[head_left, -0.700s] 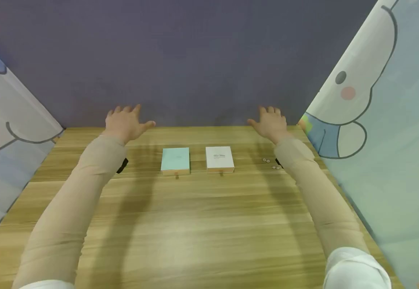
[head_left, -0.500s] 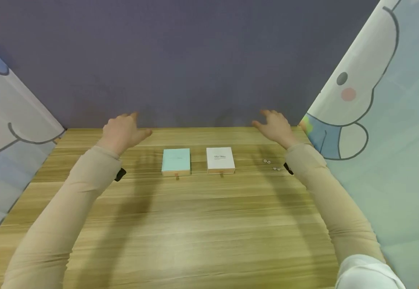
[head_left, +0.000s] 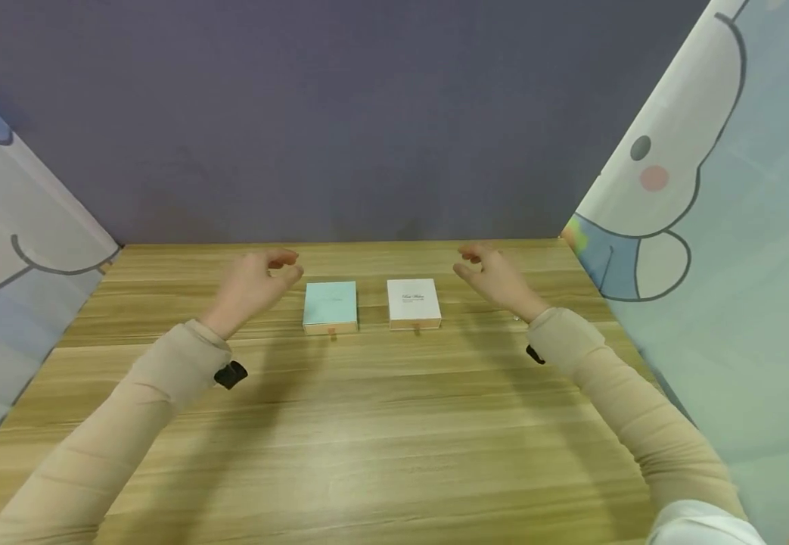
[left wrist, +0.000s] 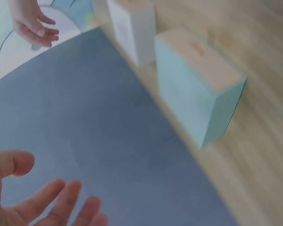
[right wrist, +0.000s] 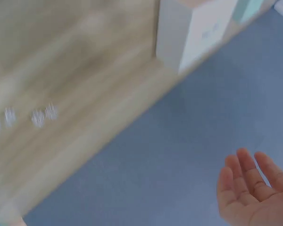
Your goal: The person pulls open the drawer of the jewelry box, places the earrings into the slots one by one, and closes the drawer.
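My left hand (head_left: 250, 286) hovers with relaxed, slightly bent fingers to the left of a mint-green box (head_left: 330, 304), holding nothing. To the right of a white box (head_left: 414, 303) with dark lettering, my right hand (head_left: 495, 280) also hangs in the air, its fingers loosely bent and nothing in them. Each box has a small tab at its front side, and they lie side by side on the table with a gap between. Several small shiny pieces (right wrist: 37, 117), blurred in the right wrist view, lie right of the white box; in the head view my right arm mostly covers them.
The wooden table (head_left: 380, 439) runs up to a dark grey-blue panel (head_left: 340, 121) at the back. Cartoon-printed sheets flank it, one on the left (head_left: 20, 204) and one on the right (head_left: 721, 341). A black strap piece (head_left: 231, 375) shows at my left wrist.
Both hands have come back from the rear panel and inward toward the boxes, fingers going from spread to gently bent. The boxes have stayed in place.
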`<action>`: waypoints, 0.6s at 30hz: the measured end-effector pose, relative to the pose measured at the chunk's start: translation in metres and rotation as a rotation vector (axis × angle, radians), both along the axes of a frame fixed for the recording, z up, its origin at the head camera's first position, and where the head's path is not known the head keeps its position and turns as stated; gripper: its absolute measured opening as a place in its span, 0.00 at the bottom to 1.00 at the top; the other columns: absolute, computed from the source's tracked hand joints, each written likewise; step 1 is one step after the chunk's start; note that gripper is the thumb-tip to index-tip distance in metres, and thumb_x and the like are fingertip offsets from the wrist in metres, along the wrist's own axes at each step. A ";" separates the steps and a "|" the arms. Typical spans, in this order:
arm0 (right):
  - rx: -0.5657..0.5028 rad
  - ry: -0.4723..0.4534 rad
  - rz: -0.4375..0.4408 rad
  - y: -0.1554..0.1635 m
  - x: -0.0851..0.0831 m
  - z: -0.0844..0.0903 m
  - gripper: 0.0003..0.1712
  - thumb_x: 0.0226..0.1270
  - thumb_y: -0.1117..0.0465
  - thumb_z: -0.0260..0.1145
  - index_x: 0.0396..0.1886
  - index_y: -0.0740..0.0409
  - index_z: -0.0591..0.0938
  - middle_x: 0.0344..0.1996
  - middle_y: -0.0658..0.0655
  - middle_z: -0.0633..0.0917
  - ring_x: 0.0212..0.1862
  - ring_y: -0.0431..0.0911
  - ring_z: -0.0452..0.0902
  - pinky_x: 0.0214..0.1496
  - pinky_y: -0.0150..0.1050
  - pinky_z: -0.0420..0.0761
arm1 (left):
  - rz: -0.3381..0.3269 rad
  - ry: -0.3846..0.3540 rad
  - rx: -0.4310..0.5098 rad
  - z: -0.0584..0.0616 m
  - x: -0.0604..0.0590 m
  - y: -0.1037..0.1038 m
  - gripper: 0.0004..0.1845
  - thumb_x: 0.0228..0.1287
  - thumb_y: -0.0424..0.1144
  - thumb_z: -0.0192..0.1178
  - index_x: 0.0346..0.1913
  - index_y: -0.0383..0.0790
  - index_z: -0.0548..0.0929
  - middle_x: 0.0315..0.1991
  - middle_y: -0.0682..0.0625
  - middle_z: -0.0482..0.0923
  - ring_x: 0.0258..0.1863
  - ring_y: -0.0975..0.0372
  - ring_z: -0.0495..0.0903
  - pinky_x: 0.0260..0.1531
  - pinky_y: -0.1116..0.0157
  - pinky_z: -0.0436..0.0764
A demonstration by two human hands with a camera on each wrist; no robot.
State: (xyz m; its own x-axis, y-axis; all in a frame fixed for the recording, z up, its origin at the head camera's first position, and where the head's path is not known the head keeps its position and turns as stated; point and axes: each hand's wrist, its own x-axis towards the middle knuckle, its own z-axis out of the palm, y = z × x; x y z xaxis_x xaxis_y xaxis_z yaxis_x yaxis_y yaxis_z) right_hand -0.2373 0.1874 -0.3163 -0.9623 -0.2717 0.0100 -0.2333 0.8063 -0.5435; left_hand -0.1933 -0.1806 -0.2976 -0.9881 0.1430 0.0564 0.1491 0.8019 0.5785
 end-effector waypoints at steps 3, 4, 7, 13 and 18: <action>-0.046 -0.034 0.009 -0.006 0.004 -0.012 0.29 0.68 0.47 0.54 0.63 0.59 0.69 0.58 0.61 0.73 0.58 0.56 0.68 0.56 0.52 0.73 | -0.031 -0.004 0.073 -0.011 0.001 0.005 0.22 0.67 0.48 0.49 0.58 0.40 0.74 0.56 0.41 0.75 0.52 0.47 0.74 0.48 0.51 0.76; -0.068 -0.039 0.018 -0.007 0.005 -0.017 0.28 0.68 0.49 0.54 0.62 0.60 0.70 0.57 0.61 0.74 0.57 0.55 0.69 0.56 0.51 0.73 | -0.044 -0.012 0.092 -0.015 0.001 0.007 0.21 0.67 0.47 0.49 0.58 0.40 0.74 0.56 0.41 0.75 0.53 0.47 0.74 0.48 0.51 0.77; -0.132 -0.065 0.046 -0.011 0.010 -0.029 0.24 0.69 0.54 0.55 0.59 0.62 0.72 0.55 0.62 0.76 0.56 0.54 0.70 0.56 0.49 0.74 | -0.082 -0.059 0.125 -0.026 0.001 0.012 0.21 0.68 0.46 0.50 0.58 0.40 0.74 0.56 0.41 0.74 0.54 0.48 0.73 0.48 0.51 0.77; -0.200 -0.142 0.068 -0.016 0.019 -0.049 0.22 0.69 0.56 0.55 0.57 0.65 0.74 0.51 0.62 0.79 0.53 0.54 0.74 0.53 0.47 0.77 | -0.123 -0.122 0.107 -0.049 0.003 0.025 0.20 0.67 0.45 0.51 0.57 0.39 0.75 0.54 0.43 0.76 0.53 0.50 0.74 0.48 0.53 0.77; -0.266 -0.196 0.070 -0.021 0.026 -0.061 0.20 0.68 0.59 0.56 0.54 0.66 0.75 0.49 0.63 0.80 0.51 0.54 0.75 0.53 0.47 0.77 | -0.181 -0.162 0.158 -0.065 0.003 0.037 0.19 0.66 0.42 0.52 0.57 0.37 0.75 0.54 0.44 0.76 0.53 0.51 0.75 0.46 0.56 0.79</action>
State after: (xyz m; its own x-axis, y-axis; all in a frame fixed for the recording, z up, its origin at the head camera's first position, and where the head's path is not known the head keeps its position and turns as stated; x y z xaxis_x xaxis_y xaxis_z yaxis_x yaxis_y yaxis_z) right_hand -0.2113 0.1669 -0.3774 -0.9322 -0.3495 -0.0940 -0.1529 0.6157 -0.7730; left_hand -0.1903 -0.1440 -0.3628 -0.9451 0.3203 -0.0645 0.1772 0.6684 0.7223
